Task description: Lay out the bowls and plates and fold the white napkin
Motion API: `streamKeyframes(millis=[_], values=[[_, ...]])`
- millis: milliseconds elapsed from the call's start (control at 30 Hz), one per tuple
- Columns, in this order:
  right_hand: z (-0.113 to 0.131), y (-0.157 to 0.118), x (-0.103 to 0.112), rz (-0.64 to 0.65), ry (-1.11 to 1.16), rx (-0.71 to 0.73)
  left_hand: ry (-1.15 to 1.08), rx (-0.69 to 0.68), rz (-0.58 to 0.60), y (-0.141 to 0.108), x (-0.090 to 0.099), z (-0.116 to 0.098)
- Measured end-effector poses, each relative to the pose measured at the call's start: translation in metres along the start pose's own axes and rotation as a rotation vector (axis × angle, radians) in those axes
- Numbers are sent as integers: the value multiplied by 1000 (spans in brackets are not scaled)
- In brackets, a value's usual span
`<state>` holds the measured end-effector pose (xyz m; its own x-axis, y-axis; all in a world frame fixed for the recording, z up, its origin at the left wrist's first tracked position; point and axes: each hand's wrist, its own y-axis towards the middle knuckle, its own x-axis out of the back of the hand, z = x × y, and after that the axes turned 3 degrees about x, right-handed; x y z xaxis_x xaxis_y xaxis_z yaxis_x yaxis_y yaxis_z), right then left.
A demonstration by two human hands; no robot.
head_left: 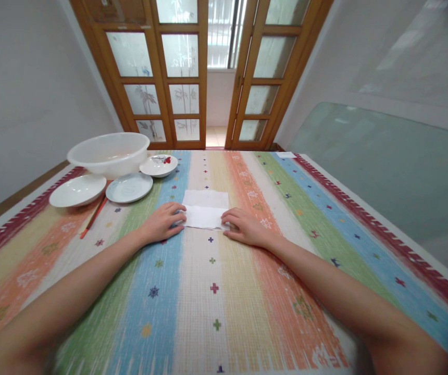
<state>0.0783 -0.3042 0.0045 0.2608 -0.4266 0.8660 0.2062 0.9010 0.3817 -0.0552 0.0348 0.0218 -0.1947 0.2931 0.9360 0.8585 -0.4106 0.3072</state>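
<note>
A white sheet of paper (pixel 205 208), perhaps a napkin, lies on the striped tablecloth in front of me. A crease runs across its middle, and its near part looks layered or folded. My left hand (pixel 165 223) rests at the left edge of the sheet, fingers curled and tips on the paper. At the opposite edge, my right hand (pixel 245 226) has its fingers bent the same way, with the tips on the near right corner. Both forearms reach in low over the cloth.
At the back left stand a large white plastic basin (pixel 109 165), a white bowl (pixel 77 191), a pale plate (pixel 129 188) and a small dish with a red pattern (pixel 159 165). A red brush-like stick (pixel 94 216) lies near them. Wooden glazed doors (pixel 202 94) stand beyond the table.
</note>
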Motion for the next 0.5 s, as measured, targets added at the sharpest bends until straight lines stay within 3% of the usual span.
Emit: streamKeyframes(millis=[233, 367, 500], values=[[3, 3, -8, 18, -145, 12, -74, -17, 46, 6, -9, 5], [7, 3, -6, -82, 29, -116, -259, 121, -20, 3, -5, -4], [9, 4, -2, -143, 250, -301, -455, 270, 49, 3, 5, -16]])
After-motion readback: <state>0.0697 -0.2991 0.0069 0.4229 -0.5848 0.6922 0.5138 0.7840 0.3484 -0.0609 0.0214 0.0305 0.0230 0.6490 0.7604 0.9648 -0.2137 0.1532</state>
